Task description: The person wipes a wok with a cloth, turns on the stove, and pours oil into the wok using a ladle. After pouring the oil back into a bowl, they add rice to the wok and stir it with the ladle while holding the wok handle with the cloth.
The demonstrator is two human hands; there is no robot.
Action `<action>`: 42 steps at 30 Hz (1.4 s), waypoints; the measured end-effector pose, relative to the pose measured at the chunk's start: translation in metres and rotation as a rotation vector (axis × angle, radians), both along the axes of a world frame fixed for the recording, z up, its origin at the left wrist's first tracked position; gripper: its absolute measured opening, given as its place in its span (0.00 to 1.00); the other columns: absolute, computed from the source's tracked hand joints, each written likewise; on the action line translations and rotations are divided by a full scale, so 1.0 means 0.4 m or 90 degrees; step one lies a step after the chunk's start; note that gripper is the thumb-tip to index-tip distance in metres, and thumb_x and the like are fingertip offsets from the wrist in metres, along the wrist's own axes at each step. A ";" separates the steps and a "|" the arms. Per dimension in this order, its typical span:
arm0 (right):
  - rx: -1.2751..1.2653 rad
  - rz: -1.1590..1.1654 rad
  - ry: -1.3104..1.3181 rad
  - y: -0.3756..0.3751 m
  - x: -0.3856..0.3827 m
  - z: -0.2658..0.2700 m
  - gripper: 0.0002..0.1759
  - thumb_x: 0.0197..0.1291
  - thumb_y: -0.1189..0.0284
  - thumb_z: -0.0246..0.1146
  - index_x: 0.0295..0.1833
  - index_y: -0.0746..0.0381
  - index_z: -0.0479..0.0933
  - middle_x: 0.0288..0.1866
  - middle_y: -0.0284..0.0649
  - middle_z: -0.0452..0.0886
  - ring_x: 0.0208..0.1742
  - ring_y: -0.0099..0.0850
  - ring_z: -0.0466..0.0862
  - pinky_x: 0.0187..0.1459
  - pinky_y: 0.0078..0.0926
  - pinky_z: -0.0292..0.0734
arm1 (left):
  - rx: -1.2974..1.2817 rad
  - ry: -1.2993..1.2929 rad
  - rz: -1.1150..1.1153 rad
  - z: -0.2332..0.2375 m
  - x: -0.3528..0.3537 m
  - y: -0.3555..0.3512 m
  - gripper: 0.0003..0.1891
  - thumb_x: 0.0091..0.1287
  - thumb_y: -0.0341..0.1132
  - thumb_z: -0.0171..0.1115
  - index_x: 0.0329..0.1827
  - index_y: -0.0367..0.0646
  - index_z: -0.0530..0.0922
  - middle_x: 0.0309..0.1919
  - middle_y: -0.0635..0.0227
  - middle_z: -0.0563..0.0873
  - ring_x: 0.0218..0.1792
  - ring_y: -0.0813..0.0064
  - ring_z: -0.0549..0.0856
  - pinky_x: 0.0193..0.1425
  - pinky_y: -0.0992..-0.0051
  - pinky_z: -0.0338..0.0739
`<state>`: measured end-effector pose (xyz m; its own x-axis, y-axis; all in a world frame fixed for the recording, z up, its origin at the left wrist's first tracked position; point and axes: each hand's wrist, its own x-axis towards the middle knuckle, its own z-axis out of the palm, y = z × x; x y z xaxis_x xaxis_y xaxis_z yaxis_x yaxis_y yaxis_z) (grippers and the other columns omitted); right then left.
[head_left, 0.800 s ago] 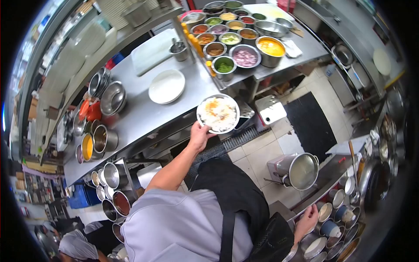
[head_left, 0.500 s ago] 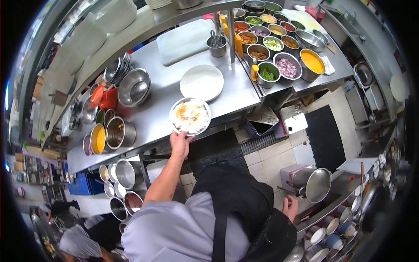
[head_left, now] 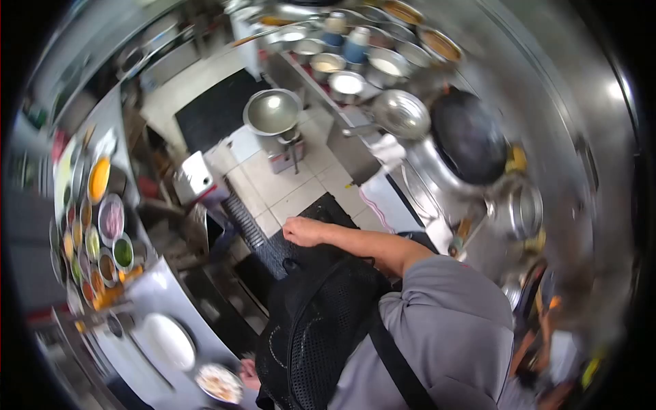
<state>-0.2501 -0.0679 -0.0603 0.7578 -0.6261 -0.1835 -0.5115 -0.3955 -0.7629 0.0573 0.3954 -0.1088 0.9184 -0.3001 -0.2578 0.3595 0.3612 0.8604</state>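
My right hand (head_left: 304, 231) is closed in a loose fist in front of my body, above the dark floor mat, and nothing shows in it. Low in the view, my left hand (head_left: 250, 374) has its fingers apart, just beside the rim of a bowl of white food with orange-brown topping (head_left: 219, 383); blur hides whether they touch. That bowl sits at the edge of the steel counter (head_left: 152, 290). Close to it lies a large white plate (head_left: 169, 342).
Metal tubs of chopped vegetables (head_left: 111, 217) line the left counter. A steel bowl (head_left: 272, 112) stands over the tiled floor. To the right are a dark wok (head_left: 469, 137), a colander (head_left: 401, 114) and several containers. Part of another person (head_left: 540, 348) shows at lower right.
The view has swung right, toward the wok side. My left hand has released the bowl, which rests beside the plate. My right arm has come forward across my body.
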 end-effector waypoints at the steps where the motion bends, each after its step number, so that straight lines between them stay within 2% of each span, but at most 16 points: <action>1: 0.000 -0.058 -0.011 0.014 -0.035 -0.012 0.09 0.62 0.70 0.61 0.33 0.65 0.77 0.41 0.50 0.80 0.46 0.49 0.80 0.51 0.42 0.76 | 0.107 -0.142 -0.095 -0.014 0.014 -0.065 0.17 0.67 0.36 0.68 0.54 0.33 0.81 0.49 0.55 0.85 0.45 0.61 0.84 0.53 0.70 0.83; 5: 0.078 -0.328 -0.027 0.077 -0.253 -0.153 0.13 0.56 0.64 0.68 0.32 0.63 0.78 0.35 0.46 0.81 0.41 0.45 0.83 0.45 0.40 0.78 | 0.471 -0.803 -0.373 0.000 -0.087 -0.394 0.16 0.69 0.40 0.67 0.53 0.38 0.80 0.46 0.61 0.85 0.43 0.65 0.84 0.50 0.73 0.82; 7: 0.099 -0.487 -0.019 0.166 -0.369 -0.234 0.14 0.54 0.62 0.70 0.34 0.63 0.81 0.31 0.44 0.84 0.35 0.39 0.86 0.38 0.36 0.80 | 0.041 -0.061 -0.609 0.144 -0.152 -0.654 0.12 0.72 0.40 0.63 0.50 0.41 0.79 0.43 0.66 0.84 0.43 0.71 0.84 0.47 0.76 0.80; 11: 0.354 -0.944 -0.128 0.367 -0.567 -0.377 0.09 0.62 0.70 0.62 0.35 0.61 0.85 0.27 0.37 0.84 0.27 0.27 0.84 0.29 0.24 0.79 | 0.205 -0.468 -0.874 0.292 -0.429 -1.047 0.06 0.74 0.26 0.54 0.51 0.38 0.76 0.46 0.63 0.83 0.47 0.72 0.84 0.52 0.74 0.78; 13: 0.342 -1.071 -0.048 0.476 -0.651 -0.486 0.11 0.62 0.68 0.60 0.35 0.61 0.85 0.26 0.39 0.84 0.26 0.30 0.84 0.30 0.27 0.80 | 0.004 -0.717 -0.975 0.311 -0.629 -1.191 0.13 0.67 0.17 0.51 0.53 0.35 0.74 0.50 0.57 0.81 0.54 0.64 0.81 0.61 0.69 0.75; 15: 0.150 -1.060 0.145 0.581 -0.706 -0.516 0.15 0.62 0.64 0.58 0.33 0.62 0.84 0.25 0.42 0.83 0.23 0.33 0.83 0.30 0.32 0.79 | -0.115 -0.873 -1.068 0.369 -0.871 -1.289 0.22 0.55 0.14 0.56 0.55 0.37 0.75 0.54 0.50 0.80 0.59 0.51 0.79 0.67 0.61 0.70; 17: 0.075 -1.103 0.150 0.640 -0.730 -0.444 0.18 0.61 0.60 0.57 0.29 0.64 0.82 0.22 0.44 0.81 0.21 0.35 0.81 0.30 0.35 0.78 | -0.376 -1.039 -1.072 0.429 -1.134 -1.339 0.19 0.57 0.21 0.62 0.54 0.40 0.75 0.54 0.50 0.81 0.59 0.47 0.78 0.65 0.56 0.71; 19: 0.141 -1.041 0.062 0.706 -0.764 -0.482 0.17 0.61 0.61 0.59 0.29 0.64 0.81 0.20 0.42 0.80 0.19 0.33 0.80 0.29 0.34 0.77 | -0.461 -1.053 -1.122 0.428 -1.367 -1.355 0.18 0.61 0.25 0.64 0.55 0.39 0.75 0.61 0.50 0.78 0.69 0.47 0.71 0.73 0.53 0.64; 23: 0.363 -1.186 -0.114 0.743 -0.740 -0.351 0.15 0.62 0.63 0.61 0.33 0.64 0.82 0.21 0.39 0.81 0.21 0.27 0.81 0.28 0.30 0.77 | -0.411 -1.294 -0.999 0.308 -1.664 -1.384 0.30 0.69 0.41 0.60 0.69 0.33 0.66 0.71 0.49 0.67 0.78 0.48 0.56 0.80 0.53 0.50; 26: 0.384 -1.272 -0.146 0.786 -0.705 -0.379 0.15 0.62 0.62 0.61 0.35 0.64 0.84 0.25 0.40 0.84 0.25 0.28 0.84 0.31 0.31 0.79 | -0.330 -1.363 -1.002 0.238 -1.727 -1.400 0.36 0.72 0.48 0.56 0.74 0.30 0.60 0.74 0.49 0.63 0.79 0.48 0.52 0.82 0.52 0.47; 28: 0.403 -1.259 -0.072 0.836 -0.656 -0.396 0.15 0.60 0.63 0.62 0.38 0.64 0.84 0.34 0.48 0.87 0.39 0.41 0.88 0.42 0.38 0.81 | -0.321 -1.368 -1.031 0.205 -1.728 -1.403 0.37 0.71 0.48 0.57 0.74 0.29 0.59 0.73 0.48 0.62 0.79 0.47 0.52 0.81 0.52 0.47; 31: 0.424 -1.159 -0.017 0.878 -0.632 -0.404 0.15 0.59 0.62 0.62 0.39 0.64 0.84 0.35 0.49 0.87 0.41 0.43 0.87 0.45 0.39 0.80 | -0.296 -1.378 -1.050 0.182 -1.751 -1.406 0.38 0.71 0.49 0.57 0.74 0.29 0.58 0.73 0.47 0.62 0.79 0.48 0.51 0.81 0.51 0.48; 35: 0.467 -1.223 -0.066 0.882 -0.623 -0.472 0.15 0.58 0.62 0.62 0.38 0.64 0.83 0.37 0.50 0.87 0.43 0.47 0.87 0.48 0.41 0.80 | -0.288 -1.383 -1.046 0.166 -1.758 -1.401 0.39 0.71 0.50 0.57 0.75 0.29 0.57 0.74 0.47 0.61 0.79 0.48 0.50 0.81 0.51 0.47; 39: 0.211 -1.078 -0.018 0.806 -0.675 -0.332 0.15 0.61 0.61 0.62 0.35 0.63 0.83 0.37 0.52 0.86 0.44 0.49 0.86 0.46 0.43 0.80 | -0.331 -1.335 -1.113 0.178 -1.742 -1.420 0.41 0.71 0.49 0.59 0.76 0.28 0.54 0.76 0.46 0.58 0.80 0.45 0.49 0.81 0.50 0.45; 41: 0.408 -1.002 -0.066 0.700 -0.765 -0.038 0.15 0.61 0.61 0.63 0.36 0.64 0.83 0.37 0.51 0.86 0.43 0.49 0.86 0.45 0.44 0.80 | -0.418 -1.164 -1.121 0.195 -1.717 -1.431 0.41 0.71 0.47 0.60 0.77 0.30 0.54 0.75 0.45 0.61 0.79 0.45 0.52 0.81 0.51 0.47; 42: 0.286 -1.090 -0.001 0.680 -0.785 0.020 0.14 0.60 0.63 0.64 0.38 0.64 0.82 0.35 0.49 0.85 0.40 0.48 0.86 0.43 0.42 0.80 | -0.417 -1.145 -1.074 0.232 -1.685 -1.419 0.35 0.69 0.43 0.62 0.73 0.31 0.63 0.73 0.43 0.64 0.78 0.44 0.55 0.80 0.53 0.50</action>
